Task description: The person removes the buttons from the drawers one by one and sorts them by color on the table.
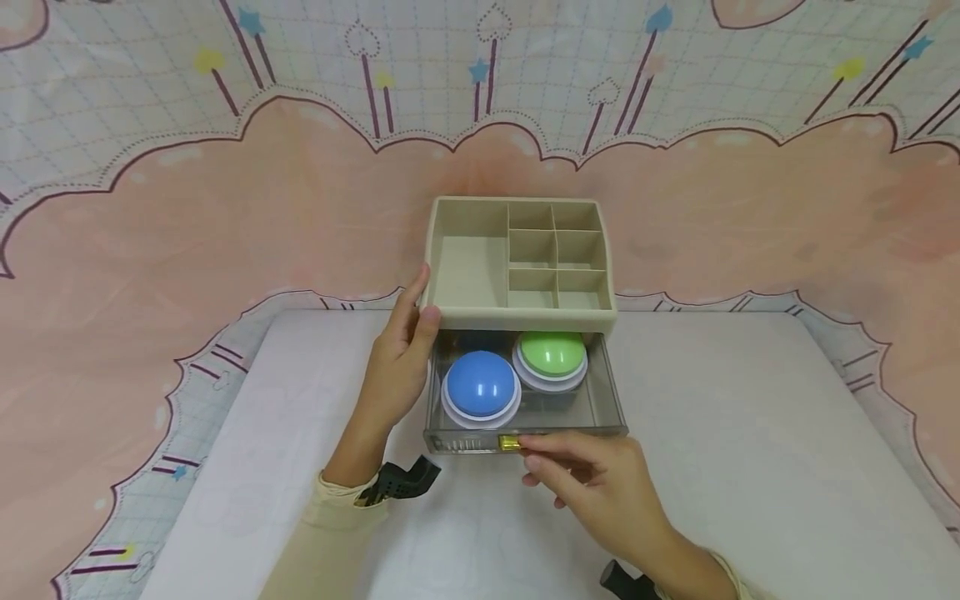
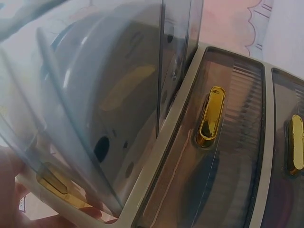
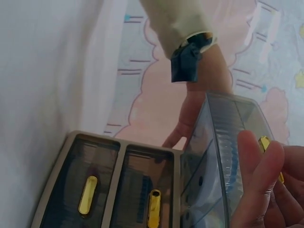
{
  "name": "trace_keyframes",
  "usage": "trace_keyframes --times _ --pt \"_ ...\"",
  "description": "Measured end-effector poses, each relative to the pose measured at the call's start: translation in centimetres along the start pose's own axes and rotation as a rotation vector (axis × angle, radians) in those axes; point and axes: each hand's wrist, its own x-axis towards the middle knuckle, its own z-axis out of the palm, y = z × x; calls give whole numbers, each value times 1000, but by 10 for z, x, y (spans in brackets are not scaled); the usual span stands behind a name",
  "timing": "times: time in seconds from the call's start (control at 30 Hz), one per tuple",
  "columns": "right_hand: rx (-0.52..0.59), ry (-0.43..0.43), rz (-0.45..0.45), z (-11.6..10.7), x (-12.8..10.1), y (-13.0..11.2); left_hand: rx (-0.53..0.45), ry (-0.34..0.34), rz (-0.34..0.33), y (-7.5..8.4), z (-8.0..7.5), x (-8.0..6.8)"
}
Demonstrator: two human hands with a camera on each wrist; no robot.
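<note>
A cream desktop organizer [image 1: 468,267] stands on the white table with its top clear drawer [image 1: 570,412] pulled out. Inside that drawer sit a blue dome push button [image 1: 482,385] and a green dome push button [image 1: 552,357], both on white bases. My right hand [image 1: 607,483] pinches the gold drawer handle [image 1: 509,442] between thumb and index finger. Against the organizer's left side rests my left hand [image 1: 397,358], its fingers extended along the wall and its thumb by the front corner. Part of the green button lies beneath the organizer's top edge.
Lower closed drawers show a gold handle [image 2: 213,114] and another gold handle [image 2: 298,142] in the left wrist view. Compartments [image 1: 557,250] divide the organizer's top. The white table [image 1: 750,433] extends to both sides, and a patterned pink cloth [image 1: 750,217] hangs behind.
</note>
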Motion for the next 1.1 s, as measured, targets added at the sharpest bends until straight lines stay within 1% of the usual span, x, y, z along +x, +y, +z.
trace_keyframes --times 0.27,0.4,0.53,0.63,0.73,0.83,0.9,0.97,1.03,1.1 --pt "-37 -73 18 -4 -2 -5 8 14 11 -1 -1 0" --pt "-122 -135 42 -10 -2 -11 -4 9 4 -1 -1 0" --pt "-228 -234 77 -21 2 -25 -9 4 4 0 0 0" --pt "-282 -261 70 -26 8 -38 -6 4 8 0 1 0" --pt "-332 -206 14 -25 16 -48 0 9 14 0 2 0" --pt "-372 -114 -98 -19 27 -49 10 15 19 -1 1 0" --pt "-416 -51 -184 -14 35 -47 15 17 21 -2 1 -1" --pt "-473 -2 -245 -9 43 -44 15 17 25 -2 1 -1" --pt "-542 31 -277 -5 51 -42 13 16 28 -2 1 -1" --pt "-601 35 -271 -2 58 -40 12 15 31 -1 1 -1"
